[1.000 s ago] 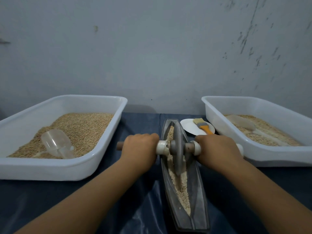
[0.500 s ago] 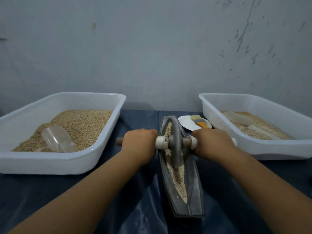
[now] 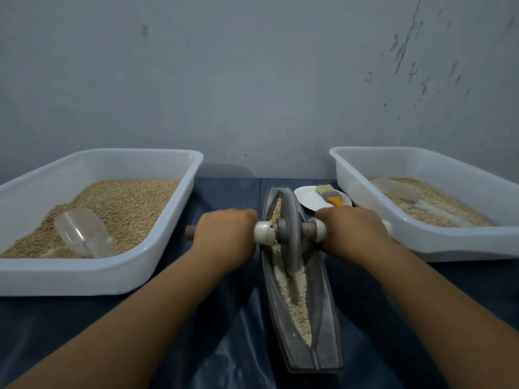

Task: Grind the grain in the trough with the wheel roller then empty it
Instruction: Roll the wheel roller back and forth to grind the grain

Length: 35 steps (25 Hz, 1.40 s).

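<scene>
On trough (image 3: 325,327), wheel roller (image 3: 290,234), no readable writing

scuffed grey-blue wall (image 3: 252,80), dark blue table covering (image 3: 224,332), dim light

Wheel roller (image 3: 290,234) has rolled farther up the trough (image 3: 323,318).

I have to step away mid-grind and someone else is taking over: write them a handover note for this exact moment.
Left hand grips the left end of the roller's axle; right hand grips the right end.
The wheel roller stands in the trough, toward its far half.
Grain lies along the trough floor, partly crushed, with whole kernels at the far end.
Done: grinding under way. Left: finish grinding, then empty the trough.
Nearby: left tray and right tray both hold grain and a scoop; a brush lies on a plate.
</scene>
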### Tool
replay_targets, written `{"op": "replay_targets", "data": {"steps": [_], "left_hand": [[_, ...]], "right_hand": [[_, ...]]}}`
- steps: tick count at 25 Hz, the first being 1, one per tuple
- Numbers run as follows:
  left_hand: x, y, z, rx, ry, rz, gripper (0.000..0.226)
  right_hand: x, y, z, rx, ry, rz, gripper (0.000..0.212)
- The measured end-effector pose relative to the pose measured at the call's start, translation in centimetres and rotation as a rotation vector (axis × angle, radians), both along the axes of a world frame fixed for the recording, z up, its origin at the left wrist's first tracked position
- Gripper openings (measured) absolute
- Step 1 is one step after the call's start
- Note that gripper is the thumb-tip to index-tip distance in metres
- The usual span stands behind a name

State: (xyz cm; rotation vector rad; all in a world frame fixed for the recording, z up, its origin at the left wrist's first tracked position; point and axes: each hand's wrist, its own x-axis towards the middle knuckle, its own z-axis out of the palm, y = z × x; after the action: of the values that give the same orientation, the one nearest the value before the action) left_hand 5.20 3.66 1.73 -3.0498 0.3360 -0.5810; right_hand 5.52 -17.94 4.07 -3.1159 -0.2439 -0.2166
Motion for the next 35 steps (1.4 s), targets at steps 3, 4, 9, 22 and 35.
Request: {"op": "replay_targets", "data": {"steps": [3,4,9,22,35], "left_hand": [[1.3,-0.2,0.6,0.007,0.052,-0.001,0.013],[0.9,-0.2,0.5,0.005,0.044,-0.001,0.014],[-4.4,0.3,-0.4,-0.017,-0.057,-0.057,0.021],[0.2,0.6,0.2,0.040,-0.015,-0.024,0.022],[2.0,0.5,1.9,0.086,0.073,-0.032,0.020]], "right_hand": [[1.1,0.0,-0.3,0.000,-0.009,-0.011,0.010],[0.6,-0.1,-0.4,0.000,-0.009,-0.005,0.013],[-4.9,-0.9,0.4,-0.059,0.007,0.094,0.031],[1.8,-1.6,-0.4,-0.054,0.027,0.023,0.021],[3.0,-1.5,0.5,-0.048,0.225,0.018,0.021]]}}
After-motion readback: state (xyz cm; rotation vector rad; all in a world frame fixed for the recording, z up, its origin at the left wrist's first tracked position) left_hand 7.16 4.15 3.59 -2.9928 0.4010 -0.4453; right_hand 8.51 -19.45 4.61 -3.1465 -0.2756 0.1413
